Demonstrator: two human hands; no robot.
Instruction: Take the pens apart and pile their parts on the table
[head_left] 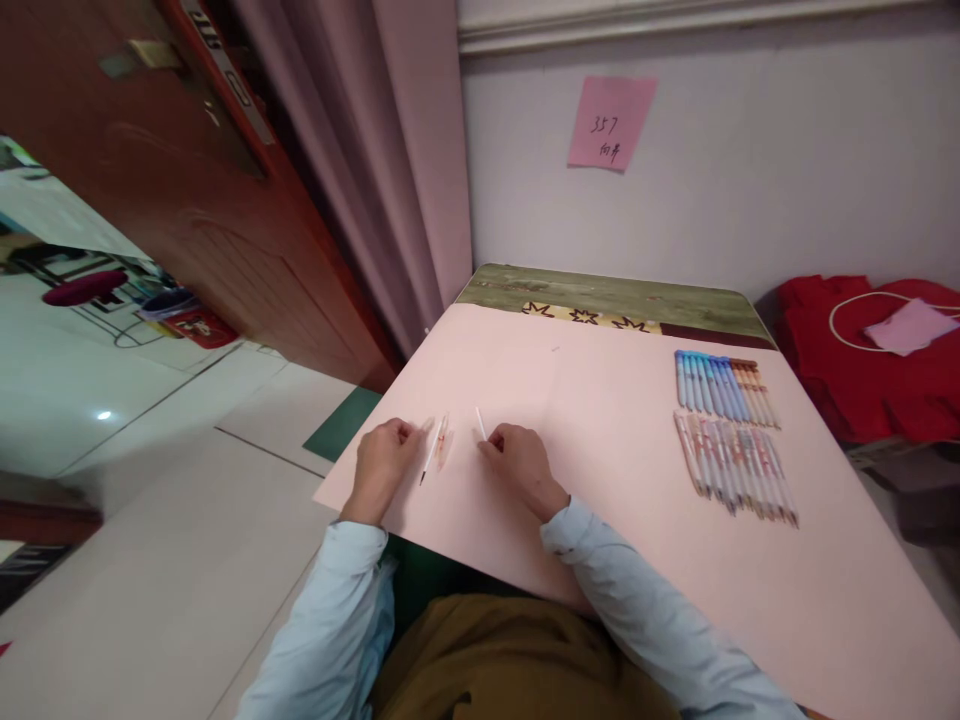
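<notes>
My left hand is at the left of the pale pink tabletop, its fingers curled together. A small translucent piece shows at its fingertips, too faint to name. Just to its right lies a thin white pen refill with a dark tip. Beside that refill is a clear pen barrel with orange-red marks. Farther right, my right hand pinches a slim white stick, which points up and away from me; its lower end is hidden by the fingers.
At the right of the table lie a row of blue-to-brown pen parts and, nearer me, a row of clear pen barrels. A pink note is on the wall. A red cloth lies beyond the right edge; a brown door stands left.
</notes>
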